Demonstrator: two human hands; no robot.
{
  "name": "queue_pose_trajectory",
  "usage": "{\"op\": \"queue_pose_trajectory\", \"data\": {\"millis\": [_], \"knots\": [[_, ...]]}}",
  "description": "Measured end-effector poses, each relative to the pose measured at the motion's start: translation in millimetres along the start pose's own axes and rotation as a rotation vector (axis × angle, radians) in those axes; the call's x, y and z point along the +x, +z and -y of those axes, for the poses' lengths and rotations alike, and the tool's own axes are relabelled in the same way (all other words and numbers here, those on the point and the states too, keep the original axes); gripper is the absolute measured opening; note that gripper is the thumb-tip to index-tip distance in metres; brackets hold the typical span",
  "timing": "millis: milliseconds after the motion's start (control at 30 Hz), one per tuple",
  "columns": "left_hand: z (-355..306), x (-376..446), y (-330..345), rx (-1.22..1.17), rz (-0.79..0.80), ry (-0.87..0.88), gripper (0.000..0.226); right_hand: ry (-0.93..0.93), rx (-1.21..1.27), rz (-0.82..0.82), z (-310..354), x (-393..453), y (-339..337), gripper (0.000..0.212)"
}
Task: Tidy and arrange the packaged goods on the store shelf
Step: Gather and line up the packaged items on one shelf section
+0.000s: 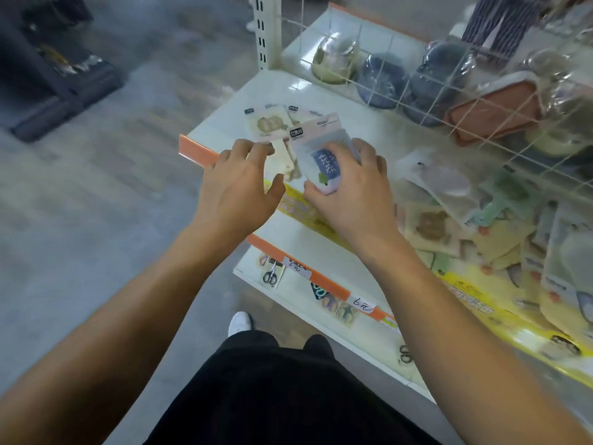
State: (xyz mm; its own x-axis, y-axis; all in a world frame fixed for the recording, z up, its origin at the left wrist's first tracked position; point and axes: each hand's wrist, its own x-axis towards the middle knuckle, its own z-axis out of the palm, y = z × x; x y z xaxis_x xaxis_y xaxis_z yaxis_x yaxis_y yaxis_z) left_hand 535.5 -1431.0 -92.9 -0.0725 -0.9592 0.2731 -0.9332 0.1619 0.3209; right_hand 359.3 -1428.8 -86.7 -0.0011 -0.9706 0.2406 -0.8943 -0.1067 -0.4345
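The blue-labelled packet (322,157) sits above the front left part of the white shelf (224,123), gripped by the right hand (349,191). The thumb is curled against the packet's lower edge and the fingers wrap its far right side, so the hand is closed around the packet. The packet is a clear pouch with a pale header card at its top and a dark blue label with white characters at its centre; a small green mark shows near its lower edge.

The left hand (237,184) is just left of the packet, fingers loosely curled and spread. Its fingertips touch or hover at the edge of the beige packets (272,126) lying flat on the shelf; contact cannot be confirmed because of blur. It grips nothing visible.

The beige packets lie fanned behind and under the held packet, each with a small dark logo at its top corner.

An orange price rail (195,150) runs along the shelf front. To the right, a loose pile of packaged goods (465,220) lies behind a clear front barrier with a yellow strip (475,303). Behind the shelf, a white wire grid (417,78) fences off wrapped bowls and containers. A lower shelf (321,316) carries handwritten price tags (362,305).
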Motion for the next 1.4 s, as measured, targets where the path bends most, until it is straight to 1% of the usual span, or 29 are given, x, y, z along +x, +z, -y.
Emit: {"op": "queue_pose_trajectory", "data": {"millis": [167, 433, 600, 733, 933, 1033, 1133, 1300, 1400], "knots": [[63, 37, -11, 0.008, 0.006, -0.03, 0.044, 0.041, -0.007, 0.049, 43, 42, 34, 0.064], [121, 79, -4, -0.024, 0.145, -0.067, 0.046, 0.099, -0.028, 0.04, 91, 82, 79, 0.061], [131, 91, 0, -0.044, 0.187, -0.111, 0.046, 0.087, -0.03, 0.063, 102, 92, 93, 0.062], [143, 88, 2, -0.067, 0.154, -0.159, 0.044, 0.02, -0.052, 0.119, 105, 109, 106, 0.062], [148, 81, -1, -0.038, 0.127, -0.22, 0.04, -0.076, -0.044, 0.262, 100, 133, 129, 0.064], [146, 83, -2, -0.027, 0.125, -0.244, 0.037, -0.094, -0.034, 0.311, 92, 137, 137, 0.061], [145, 85, -1, -0.034, 0.136, -0.248, 0.037, -0.147, -0.079, 0.352, 84, 137, 139, 0.059], [142, 91, 1, -0.067, 0.175, -0.237, 0.038, -0.147, -0.051, 0.355, 81, 134, 136, 0.05], [136, 94, 1, -0.096, 0.169, -0.178, 0.038, -0.125, 0.028, 0.279, 79, 128, 124, 0.044]]}}
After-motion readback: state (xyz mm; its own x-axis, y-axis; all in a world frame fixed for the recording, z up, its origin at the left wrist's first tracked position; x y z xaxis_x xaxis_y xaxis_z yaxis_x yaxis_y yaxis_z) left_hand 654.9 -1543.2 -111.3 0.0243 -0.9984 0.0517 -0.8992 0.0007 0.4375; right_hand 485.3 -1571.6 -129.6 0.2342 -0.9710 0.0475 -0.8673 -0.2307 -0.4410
